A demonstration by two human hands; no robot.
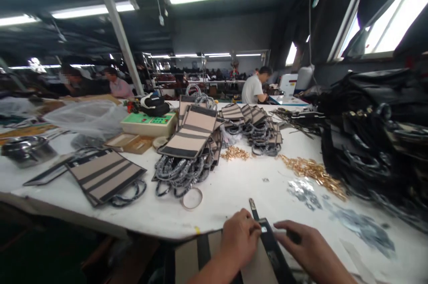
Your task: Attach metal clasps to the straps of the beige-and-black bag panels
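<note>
A beige panel with dark stripes (256,261) lies at the table's near edge, partly over it, its lower part cut off by the frame. Along its right side runs a black edge band (272,248) with a small bright metal piece (264,229) near the top. My left hand (239,237) has its fingers curled onto the panel beside that piece. A short dark strap with a metal end (253,207) sticks out beyond the panel's top. Just right of the band is my right hand (306,241), thumb and forefinger apart; no held thing can be made out.
Striped panels with wrapped handles (187,141) are piled mid-table, near a tape roll (192,198). Gold metal pieces (314,172) and silver plates (364,228) lie to the right, beside stacked black bags (377,141). A green-topped machine (149,122) stands left; a person (254,88) works behind.
</note>
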